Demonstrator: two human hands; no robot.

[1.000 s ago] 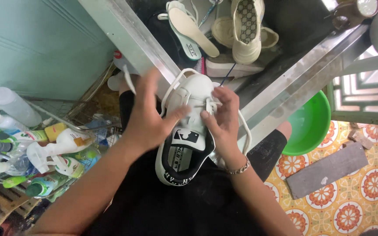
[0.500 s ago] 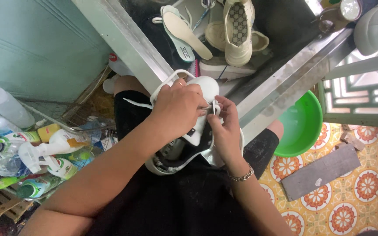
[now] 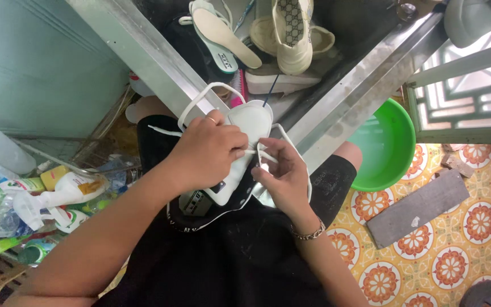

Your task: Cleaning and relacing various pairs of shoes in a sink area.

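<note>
Head view, looking straight down, shows a white and black sneaker (image 3: pixel 228 176) resting on the person's lap against black shorts (image 3: pixel 223 256), its white toe pointing up toward the edge of a metal sink (image 3: pixel 154 62). The left hand (image 3: pixel 208 150) lies over the upper and is clamped around it, fingers curled across the lace area, while the right hand (image 3: pixel 285 173) sits just beside it with fingertips pinched on a white shoelace (image 3: pixel 265 154); the two hands are close together, nearly touching. Loose loops of the lace arc off above and to the right of the shoe. To my eye the sneaker looks light, with a stiff rubbery sole and a softer upper that would give under the fingers, so a grip around the midfoot seems the steadiest; the lace is thin, limp and likely to slip, best taken near its end between thumb and forefinger. Whether anything is wet I cannot tell. Inside the sink lie a pale insole (image 3: pixel 223 37), a cream shoe turned sole-up (image 3: pixel 294 34) and other footwear parts. A green plastic basin (image 3: pixel 390 148) stands on the patterned orange floor tiles (image 3: pixel 473 227) to the right, near a flat grey stone slab (image 3: pixel 419 207). To the left, spray bottles and cleaning containers (image 3: pixel 35 199) are heaped against a teal wall (image 3: pixel 35 68). A bracelet (image 3: pixel 308 232) circles the right wrist.
</note>
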